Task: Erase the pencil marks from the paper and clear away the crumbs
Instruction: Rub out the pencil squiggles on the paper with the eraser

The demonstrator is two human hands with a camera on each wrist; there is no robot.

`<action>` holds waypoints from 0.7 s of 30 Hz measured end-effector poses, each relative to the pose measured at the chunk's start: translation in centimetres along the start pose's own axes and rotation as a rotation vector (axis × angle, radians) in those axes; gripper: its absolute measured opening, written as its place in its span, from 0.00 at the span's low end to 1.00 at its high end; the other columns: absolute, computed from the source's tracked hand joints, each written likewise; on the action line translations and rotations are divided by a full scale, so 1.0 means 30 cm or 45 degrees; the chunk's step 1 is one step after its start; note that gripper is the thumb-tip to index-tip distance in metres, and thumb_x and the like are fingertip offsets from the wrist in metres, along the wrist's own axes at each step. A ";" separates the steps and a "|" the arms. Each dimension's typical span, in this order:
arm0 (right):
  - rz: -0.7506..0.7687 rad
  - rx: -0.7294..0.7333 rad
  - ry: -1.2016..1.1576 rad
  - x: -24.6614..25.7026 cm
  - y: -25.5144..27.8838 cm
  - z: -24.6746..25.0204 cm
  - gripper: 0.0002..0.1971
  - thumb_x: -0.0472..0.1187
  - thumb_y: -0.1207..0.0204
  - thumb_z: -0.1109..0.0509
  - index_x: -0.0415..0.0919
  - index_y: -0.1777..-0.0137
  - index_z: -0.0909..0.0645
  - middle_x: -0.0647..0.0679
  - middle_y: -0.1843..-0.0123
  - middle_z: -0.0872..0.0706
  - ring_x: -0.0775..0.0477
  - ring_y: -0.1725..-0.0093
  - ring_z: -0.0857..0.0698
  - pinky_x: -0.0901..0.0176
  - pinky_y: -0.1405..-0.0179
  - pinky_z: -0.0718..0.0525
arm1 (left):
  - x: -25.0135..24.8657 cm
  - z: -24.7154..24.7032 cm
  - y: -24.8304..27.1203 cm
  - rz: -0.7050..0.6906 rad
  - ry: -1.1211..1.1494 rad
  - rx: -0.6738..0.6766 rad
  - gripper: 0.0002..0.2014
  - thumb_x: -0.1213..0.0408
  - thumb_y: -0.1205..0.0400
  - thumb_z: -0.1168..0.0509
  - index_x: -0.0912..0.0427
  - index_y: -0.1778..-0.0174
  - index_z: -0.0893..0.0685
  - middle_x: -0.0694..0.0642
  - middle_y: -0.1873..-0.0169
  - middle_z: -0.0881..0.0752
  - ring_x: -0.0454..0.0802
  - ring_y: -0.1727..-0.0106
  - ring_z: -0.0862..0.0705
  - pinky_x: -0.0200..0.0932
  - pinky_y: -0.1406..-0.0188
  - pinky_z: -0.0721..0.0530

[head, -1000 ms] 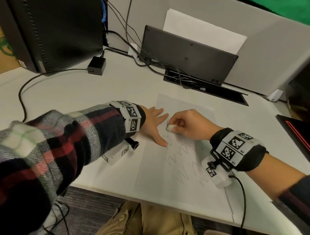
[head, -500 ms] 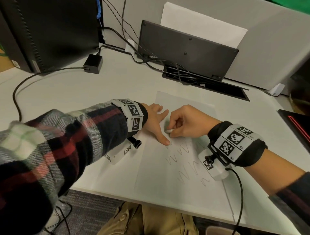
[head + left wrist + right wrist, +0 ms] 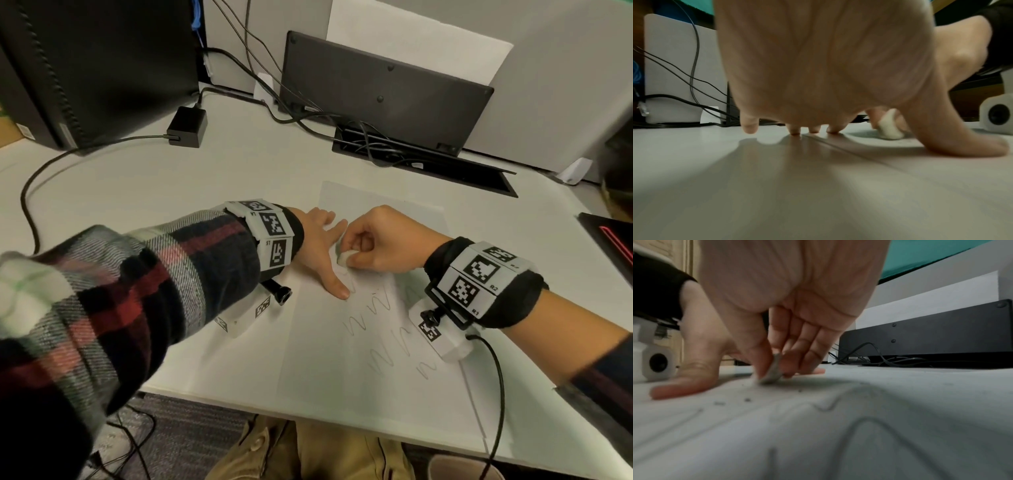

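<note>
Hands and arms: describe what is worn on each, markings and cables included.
The left hand emerges from a red, black and white plaid sleeve. The right hand has a bare forearm. Each wrist carries a black band with white square-code tags and a white camera block beneath; a black cable trails from the right one.

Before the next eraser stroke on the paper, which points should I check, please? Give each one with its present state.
1. Left hand presses the paper flat: ok.
2. Right hand pinches the eraser: ok.
3. Eraser touches the sheet: ok.
4. Pencil marks all erased: not ok, several wavy lines remain.
5. Crumbs cleared: not ok.
6. Paper undamaged under the hands: cannot tell.
</note>
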State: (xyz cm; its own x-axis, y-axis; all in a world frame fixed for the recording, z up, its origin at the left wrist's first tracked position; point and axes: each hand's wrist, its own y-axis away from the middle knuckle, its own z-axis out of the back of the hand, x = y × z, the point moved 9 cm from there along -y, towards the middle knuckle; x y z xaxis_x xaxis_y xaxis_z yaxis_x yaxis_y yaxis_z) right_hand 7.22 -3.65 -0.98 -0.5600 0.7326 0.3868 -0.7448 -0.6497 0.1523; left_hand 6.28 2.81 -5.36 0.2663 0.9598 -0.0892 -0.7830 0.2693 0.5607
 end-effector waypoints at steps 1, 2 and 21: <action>-0.001 -0.045 0.048 -0.003 -0.008 0.010 0.06 0.37 0.29 0.26 0.39 0.53 0.13 0.50 0.65 0.14 0.62 0.71 0.21 0.77 0.69 0.25 | 0.002 0.000 -0.004 -0.001 -0.004 -0.004 0.59 0.28 0.35 0.34 0.42 0.19 0.66 0.48 0.19 0.64 0.50 0.17 0.59 0.54 0.22 0.48; -0.009 -0.075 0.074 -0.008 -0.013 0.018 0.06 0.37 0.29 0.27 0.39 0.53 0.13 0.49 0.64 0.13 0.61 0.70 0.22 0.78 0.69 0.25 | 0.005 -0.001 -0.009 -0.002 -0.008 -0.004 0.59 0.28 0.36 0.34 0.42 0.20 0.66 0.49 0.19 0.64 0.50 0.17 0.58 0.55 0.22 0.48; -0.034 -0.057 0.043 -0.007 -0.006 0.013 0.07 0.39 0.28 0.26 0.39 0.52 0.13 0.50 0.65 0.16 0.60 0.70 0.22 0.69 0.67 0.25 | -0.011 0.002 0.004 -0.011 -0.028 0.005 0.58 0.30 0.33 0.34 0.45 0.19 0.67 0.51 0.19 0.65 0.50 0.18 0.61 0.54 0.21 0.49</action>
State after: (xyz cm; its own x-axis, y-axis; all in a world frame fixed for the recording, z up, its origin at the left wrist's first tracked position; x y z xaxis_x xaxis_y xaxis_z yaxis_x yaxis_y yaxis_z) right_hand 7.62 -3.78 -0.74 -0.5510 0.7566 0.3521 -0.7747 -0.6206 0.1211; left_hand 6.14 2.52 -5.21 0.2857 0.9553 -0.0761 -0.7782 0.2776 0.5633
